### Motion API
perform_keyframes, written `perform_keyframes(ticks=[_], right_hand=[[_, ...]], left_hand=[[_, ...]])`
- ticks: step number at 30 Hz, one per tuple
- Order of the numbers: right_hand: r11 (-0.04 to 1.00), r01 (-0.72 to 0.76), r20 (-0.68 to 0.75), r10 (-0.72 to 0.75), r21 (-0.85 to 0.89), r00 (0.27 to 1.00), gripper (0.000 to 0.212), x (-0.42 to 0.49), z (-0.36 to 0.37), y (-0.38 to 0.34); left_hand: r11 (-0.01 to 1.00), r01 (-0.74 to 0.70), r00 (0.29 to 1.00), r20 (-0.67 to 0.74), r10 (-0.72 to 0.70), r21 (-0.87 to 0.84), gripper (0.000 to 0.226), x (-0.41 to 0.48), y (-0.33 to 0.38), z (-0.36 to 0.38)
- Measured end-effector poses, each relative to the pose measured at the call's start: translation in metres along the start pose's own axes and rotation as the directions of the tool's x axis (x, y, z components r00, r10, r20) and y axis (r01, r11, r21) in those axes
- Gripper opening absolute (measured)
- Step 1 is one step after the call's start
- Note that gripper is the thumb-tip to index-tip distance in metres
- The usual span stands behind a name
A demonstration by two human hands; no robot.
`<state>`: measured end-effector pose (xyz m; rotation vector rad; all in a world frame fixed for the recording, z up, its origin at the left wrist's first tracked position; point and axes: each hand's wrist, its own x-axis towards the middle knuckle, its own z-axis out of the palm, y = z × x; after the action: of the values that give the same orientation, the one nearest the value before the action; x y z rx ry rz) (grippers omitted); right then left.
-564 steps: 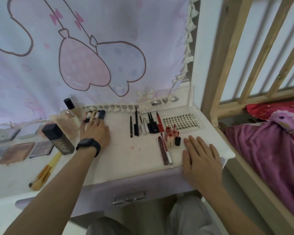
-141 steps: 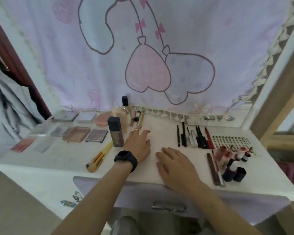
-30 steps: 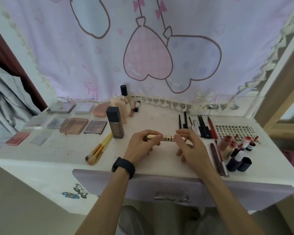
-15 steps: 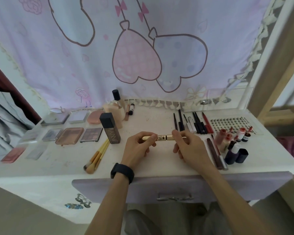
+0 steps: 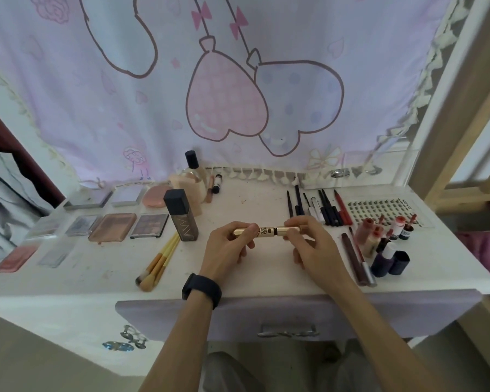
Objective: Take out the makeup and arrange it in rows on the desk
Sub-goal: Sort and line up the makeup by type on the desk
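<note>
1. Moments ago both hands lay flat on the worktop (image 5: 252, 278). They have since lifted and taken up the gold mascara tube (image 5: 268, 230), which earlier lay at the back, just right of the dark foundation bottle (image 5: 181, 219). Over the last half second almost nothing has shifted.
2. The left hand (image 5: 227, 250) pinches one end of the tube between thumb and curled fingers, and the right hand (image 5: 314, 250) pinches the other end the same way. The tube is level, right of the bottle and seemingly just above the worktop.
3. A dark band shows between the tube's two gold halves. Whether the cap is being twisted or only held cannot be told.
4. The tube has left its old place and has not yet joined any row, so this step is probably half done.
5. The likeliest home seems to be the row of liner pencils (image 5: 320, 207), further right of the bottle. The tube would need turning to lie parallel with them.
6. The rest already looks ordered. The palettes (image 5: 112, 227) sit in rows left of the bottle and the brushes (image 5: 157, 261) lie just in front of it. The lip tubes (image 5: 379, 236) are clustered far to its right.
7. A small black-capped tube (image 5: 216, 183) lies behind the bottle.
8. Judged from this, the task is near its end.
</note>
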<state>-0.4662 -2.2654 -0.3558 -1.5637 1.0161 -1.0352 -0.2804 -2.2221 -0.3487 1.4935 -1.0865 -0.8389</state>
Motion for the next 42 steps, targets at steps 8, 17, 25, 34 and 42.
perform_keyframes(ticks=[8, 17, 25, 34, 42], right_hand=[[0.993, -0.02, 0.017, 0.022, -0.119, 1.0, 0.028, -0.001, 0.004, -0.005], [0.997, -0.064, 0.087, 0.068, -0.051, 0.994, 0.014, -0.005, 0.003, -0.021], [0.984, -0.006, 0.147, 0.033, -0.178, 0.989, 0.015, -0.019, -0.016, -0.048], [0.948, 0.063, 0.244, 0.016, -0.312, 0.97, 0.03, -0.035, -0.033, -0.083], [0.977, 0.175, 0.203, -0.148, -0.125, 0.968, 0.025, -0.041, -0.047, -0.084]], left_hand=[[1.0, 0.011, 1.0, 0.01, -0.01, -0.023, 0.025, -0.003, 0.003, -0.001], [0.998, 0.035, 0.999, 0.03, -0.034, -0.043, 0.025, -0.009, 0.014, -0.004], [0.99, 0.097, 0.988, 0.131, -0.084, -0.099, 0.027, -0.037, 0.025, -0.014], [0.992, 0.038, 0.98, 0.198, -0.013, -0.123, 0.02, -0.056, 0.053, -0.022], [0.977, 0.105, 0.97, 0.238, -0.059, -0.183, 0.021, -0.062, 0.065, -0.018]])
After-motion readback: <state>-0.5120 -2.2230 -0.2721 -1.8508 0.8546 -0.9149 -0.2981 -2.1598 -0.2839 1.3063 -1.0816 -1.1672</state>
